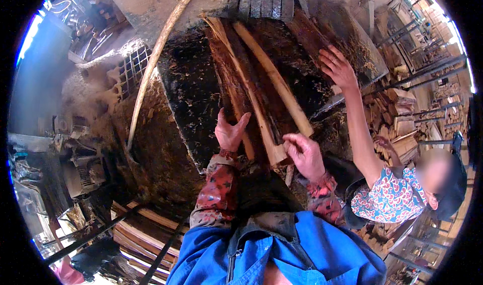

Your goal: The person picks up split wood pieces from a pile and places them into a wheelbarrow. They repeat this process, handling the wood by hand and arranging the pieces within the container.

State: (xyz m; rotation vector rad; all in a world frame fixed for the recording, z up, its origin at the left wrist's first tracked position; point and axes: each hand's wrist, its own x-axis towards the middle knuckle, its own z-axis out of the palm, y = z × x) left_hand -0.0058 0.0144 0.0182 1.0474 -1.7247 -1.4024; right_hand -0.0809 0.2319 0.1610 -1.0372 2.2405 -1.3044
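between the hands [231,131] — a long, narrow, rough-edged pale wood strip [258,109].

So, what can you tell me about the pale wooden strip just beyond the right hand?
The pale wooden strip looks bare: long, narrow, tan, yellower toward its blunt near end. It lies slanting on the dark, debris-littered worktop, far end to the left, near end to the right. Darker, rougher wood lies to its left. Its near end sits just beyond the right hand; whether they touch, I cannot tell.
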